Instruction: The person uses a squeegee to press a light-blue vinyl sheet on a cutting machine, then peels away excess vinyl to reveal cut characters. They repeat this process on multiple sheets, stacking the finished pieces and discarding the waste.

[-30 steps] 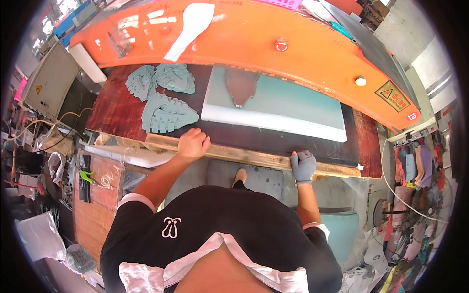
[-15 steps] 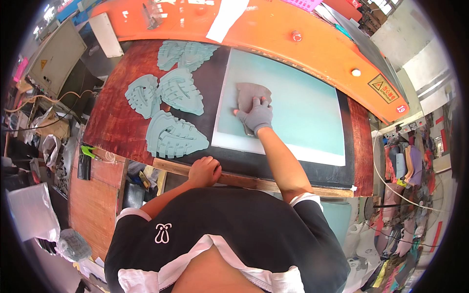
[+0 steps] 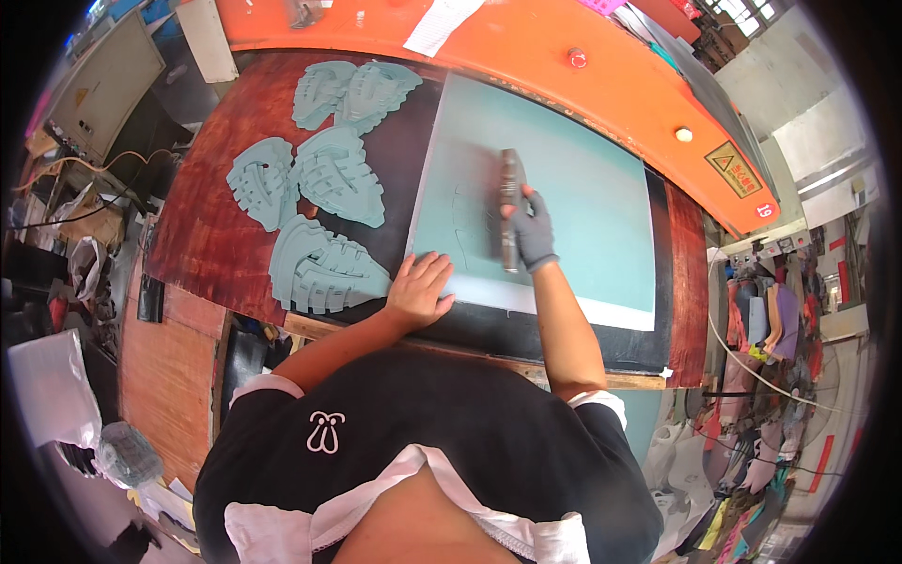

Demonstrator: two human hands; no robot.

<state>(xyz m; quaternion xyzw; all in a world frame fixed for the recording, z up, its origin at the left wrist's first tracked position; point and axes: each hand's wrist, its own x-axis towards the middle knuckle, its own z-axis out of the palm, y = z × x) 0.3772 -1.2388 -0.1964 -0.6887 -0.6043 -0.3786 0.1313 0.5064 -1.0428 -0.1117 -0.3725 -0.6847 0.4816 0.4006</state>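
Your gloved right hand (image 3: 533, 232) grips the cutting die (image 3: 508, 179) above frame centre, over the pale green sheet (image 3: 597, 216). Your left hand (image 3: 420, 289) lies open at the sheet's lower-left corner. The reddish counter (image 3: 202, 216) fills mid-frame; an orange beam (image 3: 526, 52) crosses the top; coloured pieces (image 3: 794, 320) line the right.

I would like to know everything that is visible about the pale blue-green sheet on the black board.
The sheet is rectangular, smooth-looking and whitish along its near edge; its material is unclear. It lies flat on the black board, with thin curved outlines in its left part. The left hand appears to rest on its near-left corner. The right hand holds a blurred tool over it; contact there cannot be told.
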